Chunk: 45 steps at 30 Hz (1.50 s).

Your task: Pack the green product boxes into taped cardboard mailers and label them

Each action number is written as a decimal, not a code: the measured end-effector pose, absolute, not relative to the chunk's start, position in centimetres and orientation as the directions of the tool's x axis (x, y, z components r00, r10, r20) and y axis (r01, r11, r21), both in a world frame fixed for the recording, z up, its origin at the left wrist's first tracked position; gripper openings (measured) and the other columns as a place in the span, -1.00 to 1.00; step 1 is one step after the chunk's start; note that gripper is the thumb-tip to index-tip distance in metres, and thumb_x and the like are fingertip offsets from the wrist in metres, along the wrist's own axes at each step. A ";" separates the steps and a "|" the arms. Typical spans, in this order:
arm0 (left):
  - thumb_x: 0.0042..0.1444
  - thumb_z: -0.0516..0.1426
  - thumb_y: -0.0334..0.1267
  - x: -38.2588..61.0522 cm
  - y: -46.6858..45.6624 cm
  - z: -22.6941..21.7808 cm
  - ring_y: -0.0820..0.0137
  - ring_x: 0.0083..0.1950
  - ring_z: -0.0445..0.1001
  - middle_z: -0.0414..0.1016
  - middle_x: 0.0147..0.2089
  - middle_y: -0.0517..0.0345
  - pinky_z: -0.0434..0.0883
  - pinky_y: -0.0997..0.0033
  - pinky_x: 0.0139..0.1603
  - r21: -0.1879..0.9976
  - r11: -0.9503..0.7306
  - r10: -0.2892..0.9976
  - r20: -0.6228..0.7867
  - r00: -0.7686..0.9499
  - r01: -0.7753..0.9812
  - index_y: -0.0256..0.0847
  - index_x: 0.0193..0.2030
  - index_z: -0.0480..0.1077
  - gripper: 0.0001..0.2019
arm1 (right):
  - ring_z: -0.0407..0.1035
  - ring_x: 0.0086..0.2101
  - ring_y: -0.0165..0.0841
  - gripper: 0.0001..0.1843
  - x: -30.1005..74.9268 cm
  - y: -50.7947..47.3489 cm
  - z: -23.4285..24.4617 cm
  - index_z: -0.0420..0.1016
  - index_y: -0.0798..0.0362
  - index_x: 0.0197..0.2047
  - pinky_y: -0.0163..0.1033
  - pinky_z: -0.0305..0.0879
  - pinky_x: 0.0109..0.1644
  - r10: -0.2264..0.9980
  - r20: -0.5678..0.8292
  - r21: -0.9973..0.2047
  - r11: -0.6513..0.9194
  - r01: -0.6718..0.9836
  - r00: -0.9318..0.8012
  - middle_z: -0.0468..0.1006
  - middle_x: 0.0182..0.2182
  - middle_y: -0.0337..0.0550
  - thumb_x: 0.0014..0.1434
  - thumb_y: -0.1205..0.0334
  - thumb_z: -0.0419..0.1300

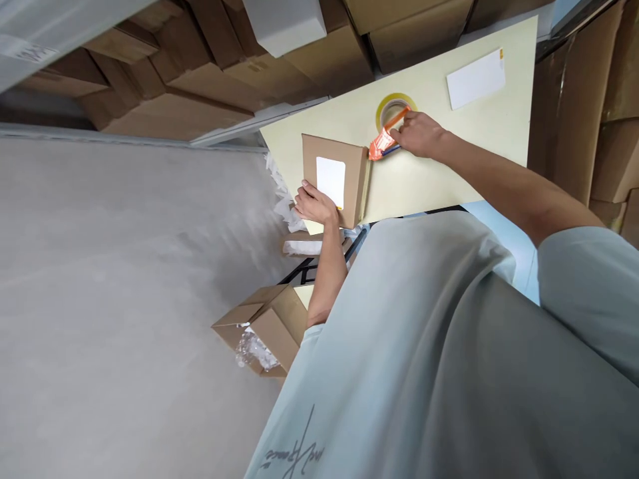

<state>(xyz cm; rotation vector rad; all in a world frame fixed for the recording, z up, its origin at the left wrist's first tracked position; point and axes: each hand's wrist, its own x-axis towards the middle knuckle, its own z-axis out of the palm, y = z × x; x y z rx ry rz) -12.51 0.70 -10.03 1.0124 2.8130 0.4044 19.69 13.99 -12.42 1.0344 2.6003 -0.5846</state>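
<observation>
On the pale tabletop lies a shallow cardboard box with a blank-looking white label on its top face. My left hand grips the box at its near left edge, fingers curled by the side. My right hand is closed round an orange tape dispenser that carries a roll of yellowish tape. The dispenser's front end touches or nearly touches the box's right side, where a strip of tape seems to run along the edge. My right fingertips are partly hidden.
A white rectangular piece lies at the table's far right. Cardboard boxes are stacked behind, more on the right. An open carton with clear plastic wrap stands below left. Grey floor spreads leftward.
</observation>
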 end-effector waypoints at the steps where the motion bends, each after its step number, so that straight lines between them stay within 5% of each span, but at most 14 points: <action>1: 0.66 -0.09 -0.05 -12.5 0.6 -9.9 0.07 0.41 0.59 0.71 0.16 -0.16 0.11 -0.11 0.72 0.287 0.741 0.641 -0.032 -0.767 0.607 -0.12 0.07 0.61 -0.55 | 0.62 -0.14 -0.24 -0.66 18.9 14.7 -12.8 0.59 0.34 -0.03 0.04 0.36 0.20 0.586 -0.390 -0.292 0.653 0.699 -0.710 0.74 -0.34 0.04 0.51 0.47 -0.03; 5: 0.64 -0.08 -0.14 -12.9 0.9 -9.1 0.02 0.53 0.48 0.64 0.35 -0.21 -0.07 -0.18 0.80 0.338 0.672 0.718 -0.076 -0.692 0.659 -0.19 0.31 0.60 -0.54 | 0.62 -0.18 -0.27 -0.44 18.1 14.6 -13.4 0.54 0.29 -0.19 0.04 0.38 0.14 0.568 -0.358 -0.365 0.645 0.671 -0.741 0.67 -0.43 -0.02 0.63 0.40 -0.25; 9: 0.55 0.03 -0.30 -12.9 4.1 -8.7 0.10 0.70 0.27 0.48 0.54 -0.17 -0.16 -0.10 0.84 0.429 0.518 0.850 -0.161 -0.502 0.740 -0.18 0.54 0.41 -0.51 | 0.64 -0.11 -0.16 -0.57 17.7 11.8 -12.6 0.54 0.39 0.13 0.11 0.38 0.26 0.533 -0.418 -0.224 0.725 0.652 -0.736 0.75 -0.21 0.15 0.55 0.45 -0.14; 12: 0.58 0.10 -0.17 -11.5 7.8 -9.3 0.03 0.73 0.22 0.39 0.60 -0.25 -0.15 -0.19 0.84 0.417 0.516 0.855 -0.207 -0.475 0.748 -0.25 0.58 0.31 -0.48 | 0.65 -0.08 -0.11 -0.51 16.5 9.6 -12.0 0.44 0.42 0.33 0.10 0.36 0.32 0.530 -0.473 -0.150 0.739 0.657 -0.704 0.76 -0.09 0.19 0.45 0.47 -0.05; 15: 0.51 0.26 0.00 -9.2 10.1 -9.9 -0.05 0.83 -0.05 0.21 0.70 -0.33 -0.33 -0.26 0.83 0.421 0.490 0.871 -0.202 -0.448 0.763 -0.34 0.64 0.19 -0.26 | 0.65 -0.08 -0.07 -0.38 15.4 7.4 -11.7 0.32 0.46 0.47 0.11 0.31 0.34 0.535 -0.487 -0.160 0.722 0.673 -0.690 0.74 -0.06 0.20 0.42 0.47 -0.08; 19: 0.44 0.28 -0.17 -6.7 9.7 -10.4 -0.01 0.87 -0.39 0.01 0.80 -0.30 -0.48 -0.18 0.81 0.442 0.473 0.880 -0.198 -0.431 0.762 -0.37 0.69 0.10 -0.19 | 0.65 -0.11 -0.01 -0.30 14.6 4.0 -11.0 0.23 0.49 0.55 0.18 0.23 0.34 0.566 -0.485 -0.209 0.664 0.718 -0.666 0.74 -0.06 0.27 0.41 0.46 -0.11; 31: 0.41 0.25 -0.17 -6.1 5.9 -9.6 0.10 0.88 -0.36 0.05 0.81 -0.18 -0.38 -0.07 0.83 0.621 0.298 0.954 -0.183 -0.235 0.725 -0.27 0.70 0.20 -0.23 | 0.64 -0.11 -0.06 -0.37 23.6 -1.0 -10.5 0.32 0.50 0.50 0.07 0.30 0.28 0.647 -0.433 -0.236 0.591 0.771 -0.628 0.78 -0.07 0.30 0.44 0.49 -0.08; 37: 0.48 0.18 -0.06 -6.8 6.0 -11.4 0.03 0.88 -0.44 0.00 0.82 -0.19 -0.41 -0.15 0.83 0.548 0.204 0.975 -0.188 -0.118 0.811 -0.26 0.73 0.15 -0.23 | 0.66 -0.10 -0.04 -0.29 25.6 2.9 -11.2 0.23 0.47 0.57 0.05 0.36 0.32 0.659 -0.497 -0.110 0.598 0.794 -0.565 0.80 -0.09 0.25 0.41 0.45 -0.07; 45: 0.46 0.16 0.07 -6.2 0.6 -10.8 0.00 0.88 -0.37 0.06 0.81 -0.19 -0.38 -0.19 0.83 0.597 -0.028 0.961 -0.204 0.186 0.802 -0.24 0.73 0.16 -0.18 | 0.65 -0.07 -0.09 -0.43 24.4 4.3 -12.1 0.51 0.27 0.35 0.10 0.39 0.35 0.561 -0.439 -0.296 0.646 0.703 -0.701 0.79 -0.12 0.12 0.39 0.45 -0.05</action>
